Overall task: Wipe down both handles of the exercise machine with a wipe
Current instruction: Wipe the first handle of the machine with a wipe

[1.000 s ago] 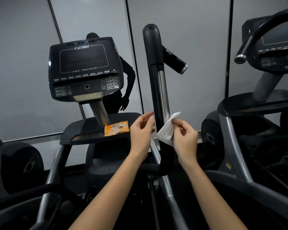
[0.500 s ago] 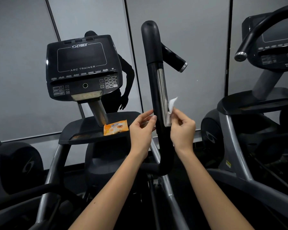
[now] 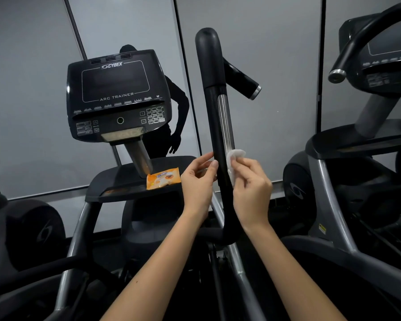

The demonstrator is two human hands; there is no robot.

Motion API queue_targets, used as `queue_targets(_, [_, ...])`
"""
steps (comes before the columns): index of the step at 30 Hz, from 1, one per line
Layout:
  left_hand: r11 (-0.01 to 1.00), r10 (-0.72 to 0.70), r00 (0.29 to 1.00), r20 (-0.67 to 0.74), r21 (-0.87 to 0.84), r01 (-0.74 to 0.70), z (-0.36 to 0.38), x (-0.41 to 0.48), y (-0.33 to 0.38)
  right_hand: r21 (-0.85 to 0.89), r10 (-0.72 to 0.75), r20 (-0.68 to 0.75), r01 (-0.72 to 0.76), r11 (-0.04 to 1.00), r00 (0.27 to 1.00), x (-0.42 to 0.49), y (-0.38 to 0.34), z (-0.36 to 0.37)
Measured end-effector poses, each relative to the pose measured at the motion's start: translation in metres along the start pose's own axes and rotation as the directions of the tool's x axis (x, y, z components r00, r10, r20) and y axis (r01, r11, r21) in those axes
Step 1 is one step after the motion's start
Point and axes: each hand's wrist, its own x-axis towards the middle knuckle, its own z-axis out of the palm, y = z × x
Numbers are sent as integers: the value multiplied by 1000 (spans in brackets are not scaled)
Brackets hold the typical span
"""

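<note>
- Since the earlier frames the wipe (image 3: 233,162) had gone from a loose sheet held out between both hands to a bunched wad laid against the right side of the upright handle (image 3: 215,126); the right hand (image 3: 252,184) had risen with it, and the left hand (image 3: 198,181) had closed in on the bar from the other side.
- At far left, the console (image 3: 116,96) stood dark on its post. Below it the orange wipe packet (image 3: 163,181) lay flat on the machine's tray surface (image 3: 116,184), near the left hand; in my judgement it was parked there for easy reach of a fresh sheet.
- The left hand was loosely open, fingers half curled, thumb and forefinger tips at the bar's left edge. It gripped nothing that could be seen; whether it touched the wipe behind the bar could not be told. It appeared to be there to steady the bar or receive the sheet as it wrapped round.
- The handle stood upright between the two hands, its metal strip (image 3: 225,121) facing right.
- The right hand was partly closed, fingertips pinching the wipe and pressing it on the lower end of the strip.
- The handle looked only just started. The second handle could not be identified with certainty.
</note>
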Motion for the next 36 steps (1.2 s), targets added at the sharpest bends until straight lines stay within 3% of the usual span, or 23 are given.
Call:
queue_targets(3, [1000,0,1000,-21,3,0,3,-2,-2,-20,32,1,-32,999,999,22,3,5])
queue_targets(9, [998,44,999,30,34,-45,-6,4,3,31,253,113,-257,966,961,36,13,3])
queue_targets(12, [996,91,995,33,15,-92,-6,13,11,35,186,66,-188,981,980,16,5,-1])
queue_targets(16, [995,101,994,45,-8,-101,3,35,25,-59,-55,10,55,997,998,16,-10,12])
queue_targets(19, [992,117,992,48,-51,-115,11,52,33,-94,-78,11,79,992,997,51,-20,27])
queue_targets(25, [986,146,989,30,-88,-143,20,60,35,94,126,85,-134,987,988,102,-17,25])
queue_targets(29, [984,147,989,24,-108,-143,21,61,32,282,305,216,-359,890,927,104,0,25])
queue_targets(31, [982,155,988,16,-108,-152,21,61,34,281,343,220,-396,874,913,92,2,20])
queue_targets(33, [979,169,985,-35,-110,-172,18,69,41,214,289,139,-313,925,947,78,-4,17])
queue_targets(36, [977,171,983,-61,-119,-177,17,87,58,123,90,69,-98,988,993,71,-25,23])
